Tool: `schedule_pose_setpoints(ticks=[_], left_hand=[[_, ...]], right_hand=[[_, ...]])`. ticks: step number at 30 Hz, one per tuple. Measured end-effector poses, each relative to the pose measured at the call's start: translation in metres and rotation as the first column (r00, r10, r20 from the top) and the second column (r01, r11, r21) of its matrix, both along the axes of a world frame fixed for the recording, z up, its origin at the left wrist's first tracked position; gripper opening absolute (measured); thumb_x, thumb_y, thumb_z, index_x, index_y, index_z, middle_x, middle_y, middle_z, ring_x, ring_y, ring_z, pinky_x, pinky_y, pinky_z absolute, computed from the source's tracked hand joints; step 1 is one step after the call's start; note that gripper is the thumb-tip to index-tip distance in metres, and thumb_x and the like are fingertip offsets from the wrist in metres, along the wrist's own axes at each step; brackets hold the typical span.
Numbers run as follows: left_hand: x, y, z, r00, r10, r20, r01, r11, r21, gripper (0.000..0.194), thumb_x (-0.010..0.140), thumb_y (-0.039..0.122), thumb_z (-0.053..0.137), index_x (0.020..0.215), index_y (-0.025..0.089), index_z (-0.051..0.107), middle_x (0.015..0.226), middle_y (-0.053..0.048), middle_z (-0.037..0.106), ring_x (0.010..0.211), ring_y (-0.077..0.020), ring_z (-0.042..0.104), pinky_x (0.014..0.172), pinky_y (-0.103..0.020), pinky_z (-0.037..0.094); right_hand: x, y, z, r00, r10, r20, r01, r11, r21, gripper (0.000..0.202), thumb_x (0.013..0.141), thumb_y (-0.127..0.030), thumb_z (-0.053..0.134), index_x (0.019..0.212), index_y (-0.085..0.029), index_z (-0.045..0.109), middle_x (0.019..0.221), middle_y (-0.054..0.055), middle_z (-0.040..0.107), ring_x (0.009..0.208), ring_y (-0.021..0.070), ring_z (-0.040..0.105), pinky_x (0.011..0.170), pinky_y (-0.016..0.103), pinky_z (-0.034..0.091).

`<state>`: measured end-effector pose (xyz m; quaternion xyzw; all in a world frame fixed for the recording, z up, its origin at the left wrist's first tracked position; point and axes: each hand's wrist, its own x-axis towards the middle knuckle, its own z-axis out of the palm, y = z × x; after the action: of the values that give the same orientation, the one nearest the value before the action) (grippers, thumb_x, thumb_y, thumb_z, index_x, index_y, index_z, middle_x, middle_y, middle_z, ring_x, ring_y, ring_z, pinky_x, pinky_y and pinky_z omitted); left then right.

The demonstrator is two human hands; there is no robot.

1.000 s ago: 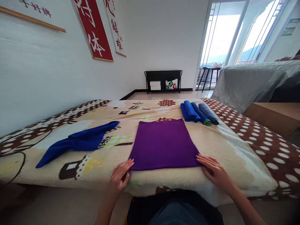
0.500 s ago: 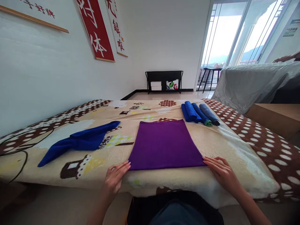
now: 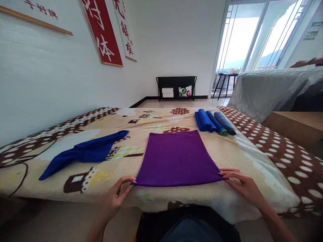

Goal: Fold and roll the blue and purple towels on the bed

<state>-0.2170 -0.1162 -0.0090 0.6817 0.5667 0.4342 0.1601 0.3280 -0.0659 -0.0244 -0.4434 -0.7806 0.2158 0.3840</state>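
A purple towel [image 3: 176, 159] lies spread flat on the patterned blanket [image 3: 156, 198] in front of me. My left hand [image 3: 117, 193] pinches its near left corner between thumb and fingers. At the near right corner, my right hand [image 3: 242, 183] grips the cloth the same way. The near edge is pulled straight between both hands. To the left lies a crumpled blue towel [image 3: 88, 149], apart from my hand. Several rolled towels, among them a bright blue roll [image 3: 205, 120] and a grey-blue roll [image 3: 225, 123], sit side by side beyond my right hand.
A black cable [image 3: 25, 171] runs over the blanket at the left. A cardboard box [image 3: 297, 124] and a plastic-covered piece of furniture [image 3: 267, 87] stand at the right, with another person's hand [image 3: 300, 64] above. A black rack [image 3: 176, 87] stands by the far wall.
Both hands have gone from resting flat on the purple towel's near corners to pinching them. The towel has slid slightly toward me, and its near edge is drawn a little wider.
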Motion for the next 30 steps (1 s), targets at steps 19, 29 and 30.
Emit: schedule_pose_setpoints(ticks=[19, 29, 30], left_hand=[[0.022, 0.033, 0.001, 0.982, 0.138, 0.126, -0.132, 0.99, -0.054, 0.036, 0.087, 0.041, 0.059, 0.118, 0.023, 0.059, 0.086, -0.002, 0.063, 0.078, -0.0176, 0.066, 0.069, -0.027, 0.053], [0.04, 0.037, -0.017, 0.926, 0.342, -0.161, -0.31, 0.931, 0.193, 0.026, 0.085, 0.028, 0.053, 0.106, 0.025, 0.068, 0.101, -0.004, 0.07, 0.095, -0.0232, 0.066, 0.088, -0.038, 0.05], [0.041, 0.037, -0.017, 0.912, 0.354, -0.206, -0.311, 0.926, 0.213, 0.025, 0.085, 0.026, 0.053, 0.104, 0.025, 0.069, 0.106, -0.005, 0.07, 0.101, -0.0248, 0.064, 0.091, -0.04, 0.048]], right_hand=[[-0.019, 0.039, 0.006, 0.976, -0.211, 0.047, 0.216, 0.965, -0.148, 0.037, 0.092, -0.056, 0.051, 0.096, -0.025, 0.071, 0.085, 0.003, 0.072, 0.079, 0.0209, 0.066, 0.073, 0.033, 0.051], [-0.024, 0.039, -0.021, 0.909, -0.319, 0.267, 0.256, 0.935, 0.248, 0.031, 0.098, -0.047, 0.048, 0.091, -0.026, 0.07, 0.084, 0.005, 0.068, 0.083, 0.0236, 0.061, 0.081, 0.041, 0.047], [-0.024, 0.039, -0.021, 0.898, -0.336, 0.284, 0.259, 0.925, 0.277, 0.031, 0.098, -0.046, 0.047, 0.091, -0.025, 0.069, 0.085, 0.005, 0.068, 0.084, 0.0236, 0.061, 0.083, 0.041, 0.046]])
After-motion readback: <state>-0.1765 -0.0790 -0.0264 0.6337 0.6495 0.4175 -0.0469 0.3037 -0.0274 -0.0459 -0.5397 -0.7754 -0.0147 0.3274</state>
